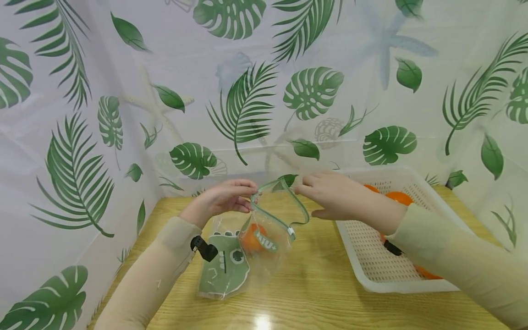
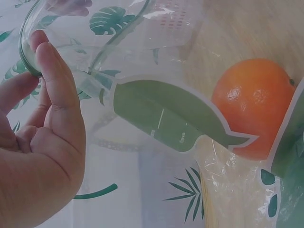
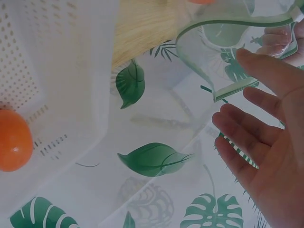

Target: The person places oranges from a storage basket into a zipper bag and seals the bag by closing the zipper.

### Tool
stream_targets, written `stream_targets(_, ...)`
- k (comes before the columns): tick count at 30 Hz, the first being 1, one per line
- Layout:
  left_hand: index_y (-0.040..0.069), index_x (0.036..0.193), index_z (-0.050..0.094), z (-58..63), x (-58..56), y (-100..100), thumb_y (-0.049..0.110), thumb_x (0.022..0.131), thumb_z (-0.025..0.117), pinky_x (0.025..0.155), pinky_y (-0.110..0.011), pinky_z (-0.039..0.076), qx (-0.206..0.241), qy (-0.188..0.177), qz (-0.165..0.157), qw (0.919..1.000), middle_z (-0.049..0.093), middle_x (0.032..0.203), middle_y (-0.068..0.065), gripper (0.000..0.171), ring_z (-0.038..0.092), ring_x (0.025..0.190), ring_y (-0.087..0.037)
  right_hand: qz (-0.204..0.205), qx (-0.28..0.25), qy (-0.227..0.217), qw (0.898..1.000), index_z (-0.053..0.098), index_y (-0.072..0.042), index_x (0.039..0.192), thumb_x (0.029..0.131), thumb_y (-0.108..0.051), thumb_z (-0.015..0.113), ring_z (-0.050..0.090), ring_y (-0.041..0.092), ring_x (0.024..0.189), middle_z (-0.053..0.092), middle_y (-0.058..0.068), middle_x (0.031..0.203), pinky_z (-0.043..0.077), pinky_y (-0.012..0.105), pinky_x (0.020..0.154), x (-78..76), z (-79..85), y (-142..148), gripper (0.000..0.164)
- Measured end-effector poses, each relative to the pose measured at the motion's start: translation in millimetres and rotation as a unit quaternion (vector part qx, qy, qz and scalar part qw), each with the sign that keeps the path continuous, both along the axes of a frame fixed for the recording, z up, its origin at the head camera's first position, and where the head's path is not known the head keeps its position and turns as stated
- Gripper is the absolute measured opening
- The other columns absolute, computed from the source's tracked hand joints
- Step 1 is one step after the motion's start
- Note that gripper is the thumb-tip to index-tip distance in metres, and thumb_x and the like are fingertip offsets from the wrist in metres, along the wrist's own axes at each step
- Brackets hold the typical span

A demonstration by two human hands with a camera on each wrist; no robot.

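Meanwhile, over the left half of the table (image 1: pixel 321 275), the left hand (image 1: pixel 224 197) pinches the green zip (image 1: pixel 272 218) of a clear bag (image 1: pixel 241 272); the right hand (image 1: pixel 336 195), fingers spread and gripping nothing, hangs just beside the mouth's other side, and from my remote seat I cannot tell whether a fingertip touches it; one orange (image 1: pixel 249 239) sits inside, seen through the film; the basket (image 1: pixel 400 287), holding more oranges (image 1: pixel 399 198), stands by the table's right edge.

With a single pinch in charge, I judge the mouth could fold in on itself, the film being limp; anything passed through it might then catch on the zip or its slider (image 1: pixel 290 231); should the pinch slip, the bag could slump and its orange roll toward the table's far edge; I also watch the right sleeve (image 1: pixel 445 247), which crosses above the basket and, dropped low, could snag the rim and drag it.
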State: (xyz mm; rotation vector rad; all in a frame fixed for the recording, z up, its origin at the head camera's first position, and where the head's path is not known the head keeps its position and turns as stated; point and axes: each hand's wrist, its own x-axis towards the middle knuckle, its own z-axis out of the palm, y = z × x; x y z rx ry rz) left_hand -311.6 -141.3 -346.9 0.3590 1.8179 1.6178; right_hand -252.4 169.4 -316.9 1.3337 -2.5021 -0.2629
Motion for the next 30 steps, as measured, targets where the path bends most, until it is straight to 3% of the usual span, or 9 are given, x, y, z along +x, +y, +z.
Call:
stream_targets(20, 0.018, 0.095, 0.065, -3.9, -2.7, -1, 0.011, 0.114, 0.047, 0.066, -0.021, 0.062, 0.009, -0.009, 0.004, 0.9999, 0.070, 0.080, 0.003, 0.027, 0.071, 0.066, -0.009, -0.021, 0.001, 0.008, 1.000, 0.063, -0.011, 0.113, 0.075, -0.022, 0.098, 0.062, 0.023, 0.083, 0.064, 0.005, 0.097, 0.058, 0.040, 0.078, -8.8, -5.8, 37, 0.052)
stream_targets(30, 0.018, 0.096, 0.064, -2.3, -1.1, 2, 0.010, 0.113, 0.049, 0.066, -0.022, 0.063, 0.009, -0.013, 0.010, 0.9998, 0.070, 0.080, 0.003, 0.025, 0.071, 0.065, -0.009, -0.060, 0.019, -0.008, 0.998, 0.063, -0.012, 0.111, 0.076, -0.024, 0.097, 0.062, 0.023, 0.084, 0.064, 0.004, 0.097, 0.056, 0.040, 0.077, -16.3, -10.9, 55, 0.051)
